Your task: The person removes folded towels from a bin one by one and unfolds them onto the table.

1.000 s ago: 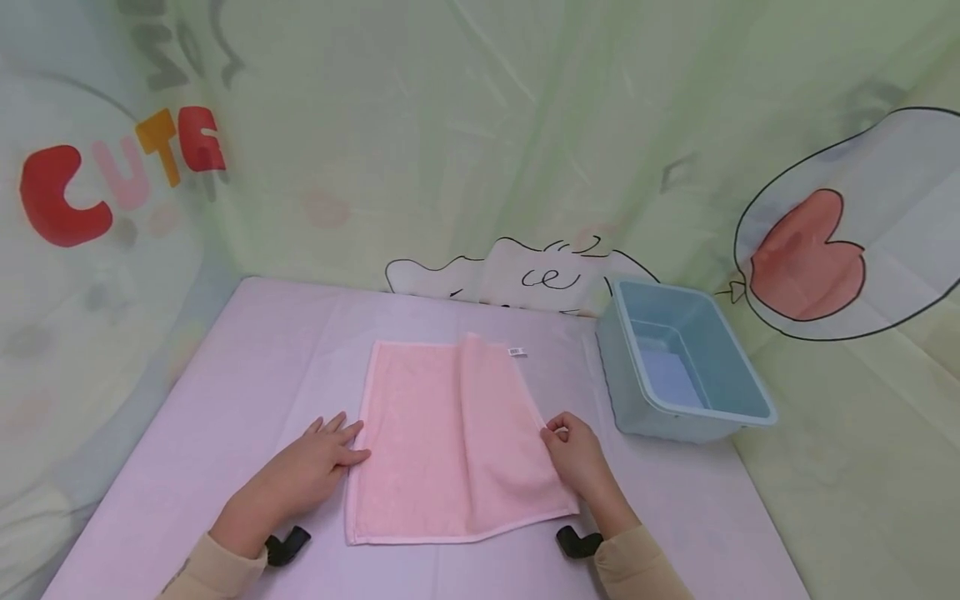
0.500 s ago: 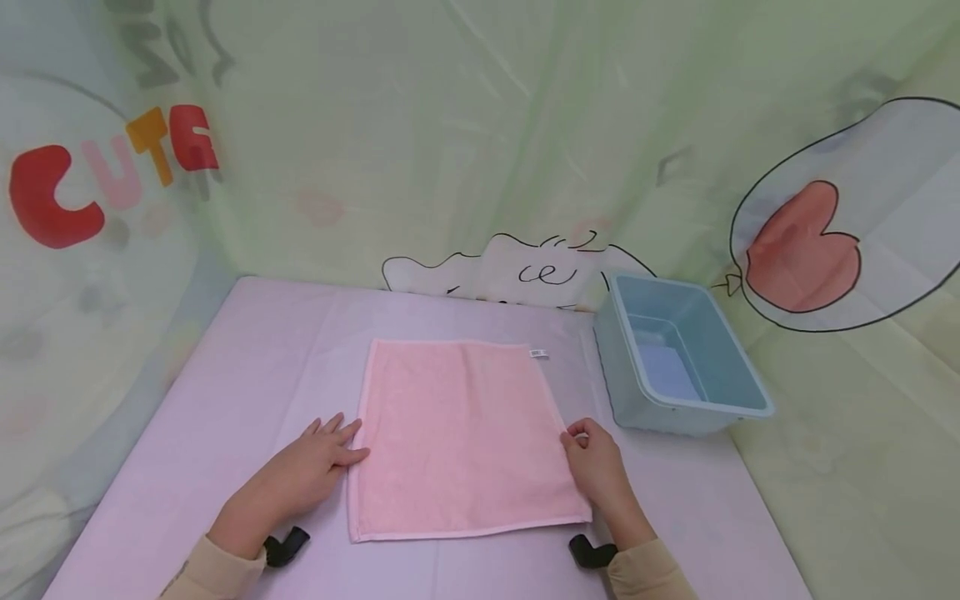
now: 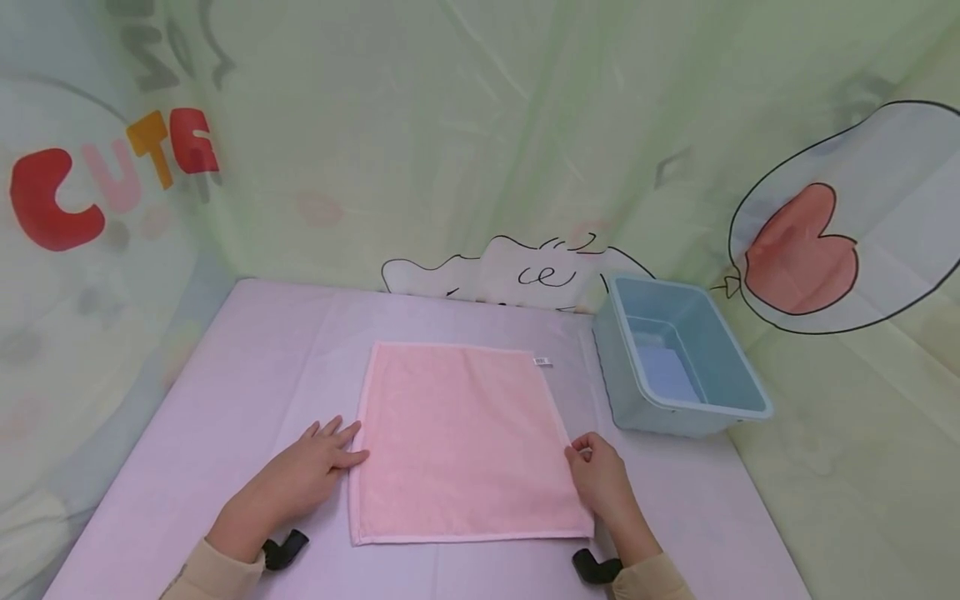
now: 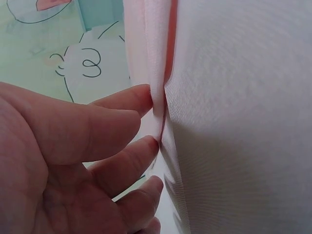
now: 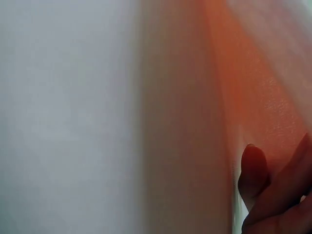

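A pink towel (image 3: 461, 442) lies spread on the table in the head view, with a small white label (image 3: 543, 362) at its far right corner. My left hand (image 3: 318, 461) rests on the towel's left edge with its fingers stretched out. In the left wrist view, the fingertips (image 4: 148, 146) touch the towel's edge (image 4: 155, 53). My right hand (image 3: 598, 473) pinches the towel's right edge between thumb and fingers. The right wrist view shows curled fingers (image 5: 282, 200) close against the pink cloth (image 5: 268, 97), partly cut off by the frame.
A light blue plastic bin (image 3: 686, 421) stands at the back right of the lilac-covered table (image 3: 285, 367). Printed curtains (image 3: 450, 125) hang behind and at both sides. Black curved pieces (image 3: 285, 550) sit under both wrists.
My right hand has drawn the towel's right edge to the right and lowered it toward the table. The upright fold in the towel has flattened out. The left hand has stayed put.
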The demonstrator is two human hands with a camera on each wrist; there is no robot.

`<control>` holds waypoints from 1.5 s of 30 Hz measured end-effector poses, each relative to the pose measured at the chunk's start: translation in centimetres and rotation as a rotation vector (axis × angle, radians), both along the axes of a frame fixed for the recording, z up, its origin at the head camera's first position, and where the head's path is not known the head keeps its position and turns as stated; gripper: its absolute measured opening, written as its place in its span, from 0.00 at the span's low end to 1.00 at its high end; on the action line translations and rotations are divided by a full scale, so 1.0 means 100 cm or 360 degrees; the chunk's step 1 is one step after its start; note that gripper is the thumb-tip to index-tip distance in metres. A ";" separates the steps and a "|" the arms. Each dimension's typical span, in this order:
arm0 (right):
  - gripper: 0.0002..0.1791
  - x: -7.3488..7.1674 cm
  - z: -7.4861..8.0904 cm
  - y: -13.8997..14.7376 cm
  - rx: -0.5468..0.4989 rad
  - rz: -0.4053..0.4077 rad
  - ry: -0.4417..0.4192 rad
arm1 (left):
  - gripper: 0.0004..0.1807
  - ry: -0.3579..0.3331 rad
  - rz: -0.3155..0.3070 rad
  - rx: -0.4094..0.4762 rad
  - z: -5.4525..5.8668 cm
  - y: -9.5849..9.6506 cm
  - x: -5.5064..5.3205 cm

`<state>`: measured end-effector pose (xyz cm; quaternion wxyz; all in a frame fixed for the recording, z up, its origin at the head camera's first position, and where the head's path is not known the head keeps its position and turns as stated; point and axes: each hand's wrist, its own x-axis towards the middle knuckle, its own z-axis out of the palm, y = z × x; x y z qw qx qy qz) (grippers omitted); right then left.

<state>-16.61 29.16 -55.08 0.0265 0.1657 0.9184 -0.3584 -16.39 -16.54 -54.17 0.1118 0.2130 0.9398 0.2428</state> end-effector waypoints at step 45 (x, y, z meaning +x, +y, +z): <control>0.46 -0.033 0.038 -0.057 0.0501 0.0944 0.0342 | 0.34 0.0412 -0.0024 -0.0180 0.021 0.067 -0.045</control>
